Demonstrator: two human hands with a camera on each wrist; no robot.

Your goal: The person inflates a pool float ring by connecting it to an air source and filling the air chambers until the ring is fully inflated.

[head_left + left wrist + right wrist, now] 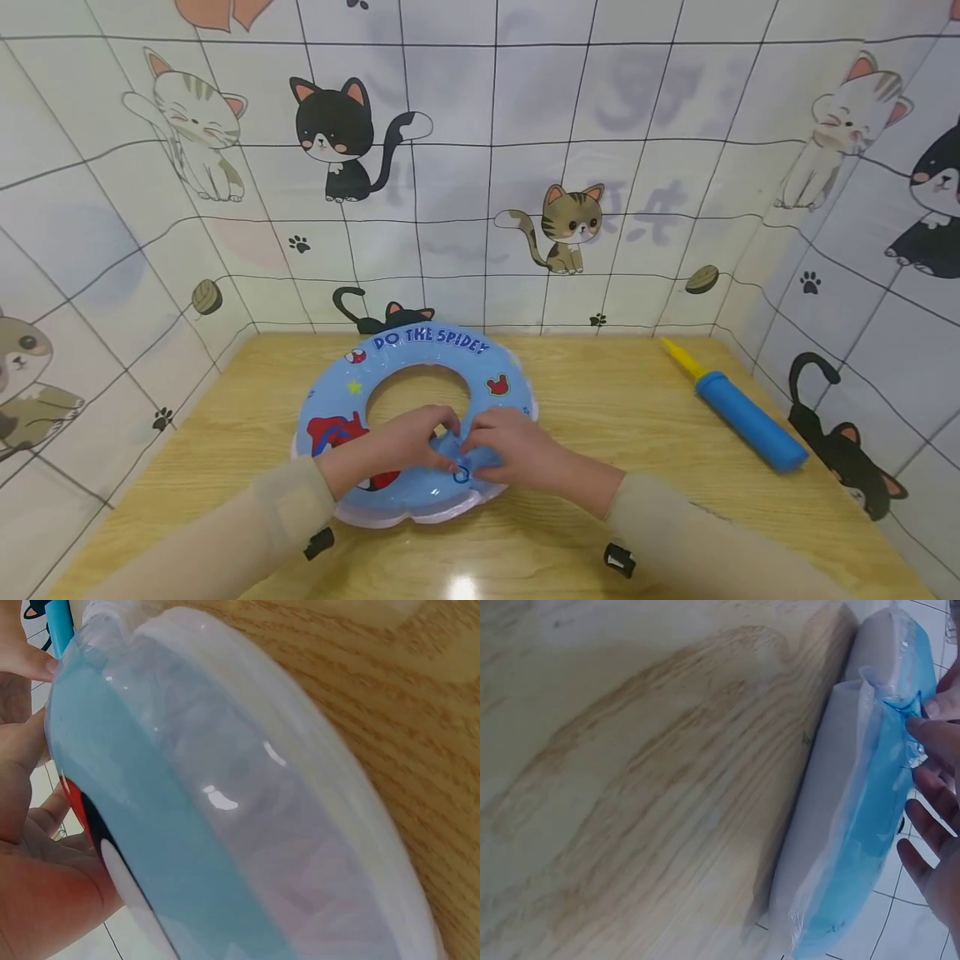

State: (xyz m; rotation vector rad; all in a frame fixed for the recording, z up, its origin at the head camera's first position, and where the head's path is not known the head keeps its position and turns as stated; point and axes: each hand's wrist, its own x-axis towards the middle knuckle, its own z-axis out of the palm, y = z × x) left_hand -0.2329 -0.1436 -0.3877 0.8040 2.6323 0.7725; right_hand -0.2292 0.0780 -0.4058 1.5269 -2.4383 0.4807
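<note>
A blue inflated swim ring (337, 396) lies on the wooden table, printed with "DO THE SPIDEY" lettering and a red-and-blue figure. My left hand (414, 437) reaches across its near side, fingers curled and pinching at a clear blue valve area (911, 712). From the right, my right hand (517, 448) pinches at the same spot, thumb and index finger close to the left fingertips. The valve itself is mostly hidden between the fingers. Seen from the left wrist, the ring's pale wavy rim (315, 742) rests against the wood.
A blue hand pump (750, 421) with a yellow nozzle (682, 358) lies at the right of the wooden table (600, 400). White cat-print walls (465, 183) enclose the back and both sides.
</note>
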